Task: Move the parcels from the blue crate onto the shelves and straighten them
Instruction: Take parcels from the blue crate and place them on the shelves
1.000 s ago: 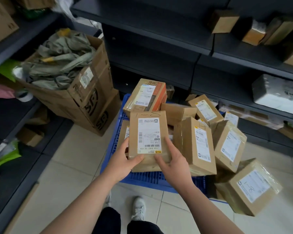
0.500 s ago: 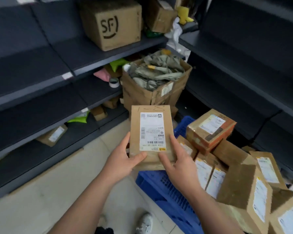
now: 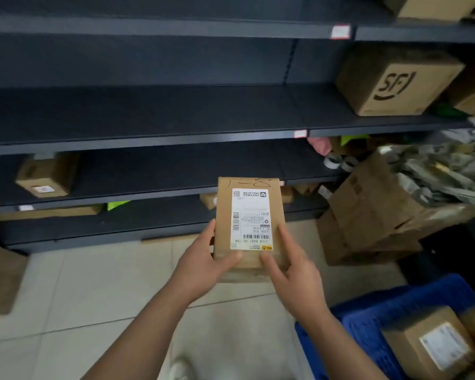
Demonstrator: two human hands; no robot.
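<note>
A flat brown cardboard parcel (image 3: 248,215) with a white label and "1-8" handwritten on top is held up in front of dark shelves (image 3: 148,116). My left hand (image 3: 203,266) grips its lower left edge, thumb across the front. My right hand (image 3: 294,267) grips its lower right edge, thumb on the label's bottom. The blue crate (image 3: 368,322) sits on the floor at the lower right, with a labelled brown parcel (image 3: 433,344) inside it.
A brown SF box (image 3: 395,80) stands on the middle shelf at right. A small box (image 3: 45,175) lies on a lower shelf at left. A large open carton (image 3: 373,215) stuffed with grey bags stands on the floor at right. Another carton (image 3: 0,278) is at the left edge.
My view has swung left from the crate to the shelves. Both hands have carried the parcel away from the crate and hold it facing the shelving.
</note>
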